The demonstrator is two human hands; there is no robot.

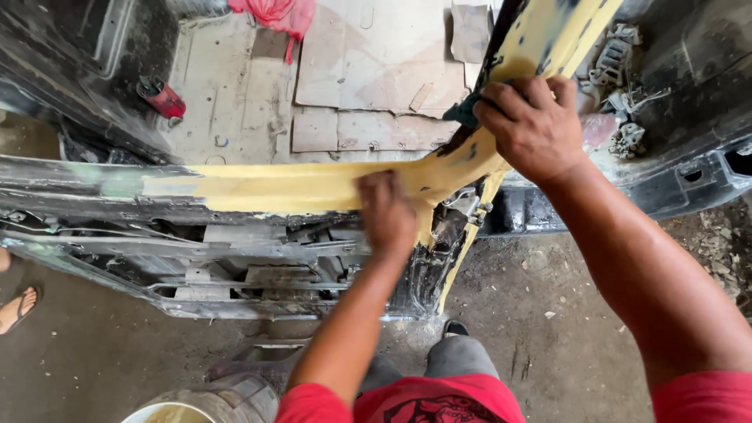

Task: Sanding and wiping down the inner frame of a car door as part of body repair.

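Observation:
A black car door frame (94, 184) lies across the view, with a wide band of yellow filler (274, 186) along its top edge and up a slanted pillar (548, 31). My left hand (388, 213) is blurred and pressed fist-like against the filler near the corner; whatever is under it is hidden. My right hand (533, 125) grips the slanted pillar from above, with a dark teal pad or cloth (462, 111) showing under its fingers. The door's inner metal workings (235, 274) are exposed below the filler band.
Flattened cardboard sheets (376, 70) cover the floor beyond the door, with a red can (163, 98) and a red cloth (274, 12) on them. A black body part (689, 172) stands at right. A bucket (188, 406) sits by my knees. Another person's sandalled foot (17, 307) is at left.

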